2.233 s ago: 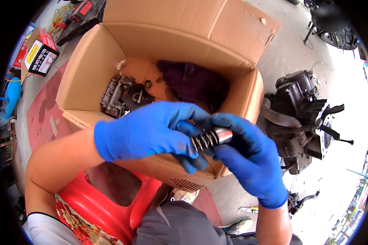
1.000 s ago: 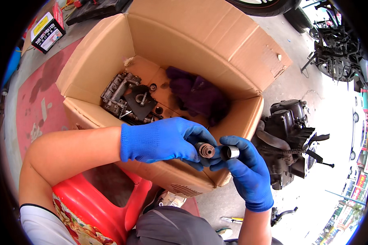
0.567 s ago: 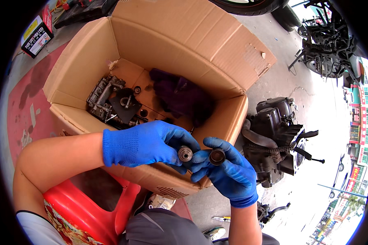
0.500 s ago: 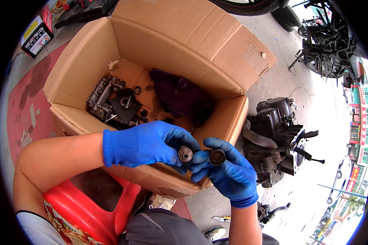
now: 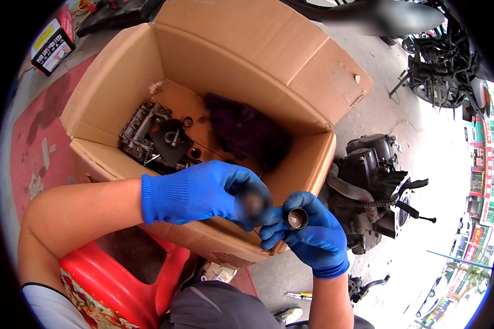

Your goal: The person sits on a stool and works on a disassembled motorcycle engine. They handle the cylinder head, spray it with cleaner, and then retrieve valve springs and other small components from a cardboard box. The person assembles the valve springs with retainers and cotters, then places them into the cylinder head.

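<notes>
Both my hands wear blue gloves and are held close together over the near edge of the cardboard box [image 5: 247,55]. My left hand [image 5: 203,189] is closed around a small round metal valve spring [image 5: 253,203], its face now blurred. To its right, my right hand [image 5: 315,236] pinches a bucket-shaped valve tappet [image 5: 297,219], its open end turned up toward me. The two parts are apart, though the fingertips of both hands nearly meet. Inside the box lie a greasy cylinder head [image 5: 140,131], a dark flat plate [image 5: 167,145], a small metal ring [image 5: 187,122] and a dark purple cloth [image 5: 244,129].
A black engine [image 5: 368,186] stands on the floor right of the box. Beyond it is a partly stripped motorcycle [image 5: 439,77]. A red plastic stool [image 5: 110,274] is at lower left, and a printed carton [image 5: 52,46] at far left. A blurred grey shape [image 5: 384,17] crosses the top right.
My right hand has shifted slightly right and tilted the tappet, so its inside shows more. The spring in my left hand has become blurred. A grey blurred shape has appeared at the top right.
</notes>
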A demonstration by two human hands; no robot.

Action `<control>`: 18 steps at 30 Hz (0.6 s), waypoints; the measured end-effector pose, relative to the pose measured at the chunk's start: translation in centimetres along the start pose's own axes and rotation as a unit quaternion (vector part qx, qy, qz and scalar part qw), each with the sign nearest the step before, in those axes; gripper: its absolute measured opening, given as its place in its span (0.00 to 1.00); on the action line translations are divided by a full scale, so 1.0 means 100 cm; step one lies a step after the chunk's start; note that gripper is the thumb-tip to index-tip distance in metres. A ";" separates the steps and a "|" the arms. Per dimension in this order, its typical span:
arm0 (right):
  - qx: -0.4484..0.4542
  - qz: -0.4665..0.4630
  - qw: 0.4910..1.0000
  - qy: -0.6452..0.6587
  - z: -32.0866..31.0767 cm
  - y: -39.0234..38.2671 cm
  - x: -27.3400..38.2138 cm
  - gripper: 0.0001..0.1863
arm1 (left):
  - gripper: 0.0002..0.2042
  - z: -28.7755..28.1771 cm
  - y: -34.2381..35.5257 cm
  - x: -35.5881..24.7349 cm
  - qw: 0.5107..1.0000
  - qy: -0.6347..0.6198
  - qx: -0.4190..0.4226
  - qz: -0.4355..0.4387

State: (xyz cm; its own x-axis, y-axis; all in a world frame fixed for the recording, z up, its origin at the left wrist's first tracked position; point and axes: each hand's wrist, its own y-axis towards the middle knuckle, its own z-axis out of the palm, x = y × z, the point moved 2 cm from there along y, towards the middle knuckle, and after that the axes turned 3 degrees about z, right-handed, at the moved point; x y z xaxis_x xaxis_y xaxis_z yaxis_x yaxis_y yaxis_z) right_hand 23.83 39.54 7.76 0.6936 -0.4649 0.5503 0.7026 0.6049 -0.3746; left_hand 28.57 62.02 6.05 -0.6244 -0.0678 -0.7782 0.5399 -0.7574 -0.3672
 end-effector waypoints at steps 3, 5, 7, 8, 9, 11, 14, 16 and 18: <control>-0.055 -0.015 0.994 -0.092 0.009 0.001 0.008 0.21 | 0.19 -0.005 -0.004 -0.007 1.000 0.003 -0.015 0.000; -0.084 -0.012 0.978 -0.193 0.020 0.005 0.016 0.20 | 0.18 -0.020 -0.011 -0.016 0.998 0.059 -0.025 0.022; -0.107 0.005 0.943 -0.314 0.031 0.018 0.029 0.19 | 0.17 -0.039 -0.019 -0.022 0.998 0.049 -0.041 0.026; -0.085 0.004 0.927 -0.366 0.031 0.029 0.029 0.19 | 0.17 -0.046 -0.026 -0.025 0.997 0.037 -0.059 0.034; -0.083 0.024 0.918 -0.388 0.031 0.039 0.030 0.20 | 0.18 -0.051 -0.027 -0.026 0.996 0.024 -0.074 0.045; -0.078 0.065 0.896 -0.432 0.035 0.064 0.029 0.20 | 0.17 -0.058 -0.022 -0.025 0.995 -0.002 -0.084 0.043; -0.026 0.080 0.842 -0.532 0.012 0.112 0.009 0.22 | 0.16 -0.065 -0.023 -0.018 0.994 0.003 -0.107 0.030; -0.003 0.096 0.779 -0.619 0.006 0.133 0.002 0.22 | 0.15 -0.067 -0.025 -0.022 0.992 0.000 -0.115 0.055; -0.004 0.123 0.723 -0.679 0.008 0.142 -0.013 0.19 | 0.16 -0.069 -0.025 -0.022 0.992 -0.027 -0.111 0.056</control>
State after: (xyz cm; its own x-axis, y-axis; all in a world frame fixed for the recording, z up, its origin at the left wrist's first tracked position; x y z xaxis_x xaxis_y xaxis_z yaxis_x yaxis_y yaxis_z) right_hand 32.84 49.25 2.33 0.0046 0.7237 0.6901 0.5892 0.5557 -0.5866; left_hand 32.46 68.56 5.14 -0.5795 -0.1830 -0.7942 0.7148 -0.5822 -0.3874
